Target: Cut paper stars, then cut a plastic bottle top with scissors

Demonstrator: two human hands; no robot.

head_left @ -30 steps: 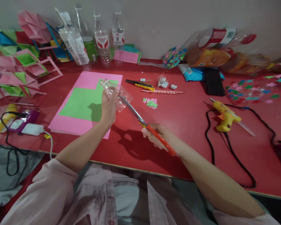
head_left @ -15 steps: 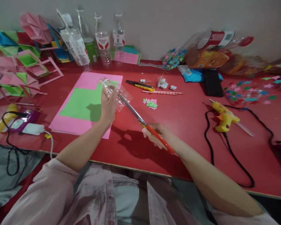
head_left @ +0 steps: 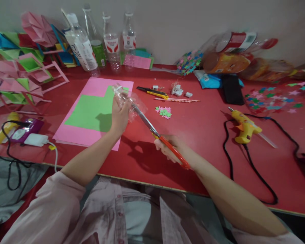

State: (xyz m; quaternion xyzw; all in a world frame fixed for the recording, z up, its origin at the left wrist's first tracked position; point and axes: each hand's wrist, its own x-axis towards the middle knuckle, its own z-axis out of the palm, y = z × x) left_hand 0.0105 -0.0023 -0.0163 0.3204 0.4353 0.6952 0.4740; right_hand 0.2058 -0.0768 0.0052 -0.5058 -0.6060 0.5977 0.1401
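My left hand (head_left: 120, 116) is wrapped round a clear plastic bottle top (head_left: 128, 101), held above the red table (head_left: 200, 135) with its neck pointing up and left. My right hand (head_left: 170, 147) grips the red handles of a pair of scissors (head_left: 159, 136). The metal blades reach up-left into the cut end of the bottle piece. Under the bottle lie a green sheet (head_left: 91, 110) and a pink sheet (head_left: 91, 135) of paper.
Several plastic bottles (head_left: 112, 42) stand at the back wall. Folded paper shapes (head_left: 25, 71) pile at left. A yellow glue gun (head_left: 244, 127) with black cord lies at right. A yellow utility knife (head_left: 152, 91), a pencil (head_left: 176, 100) and paper stars (head_left: 164, 112) lie mid-table.
My left hand has shifted the bottle piece slightly to the right. The scissors and my right hand stay almost where they were.
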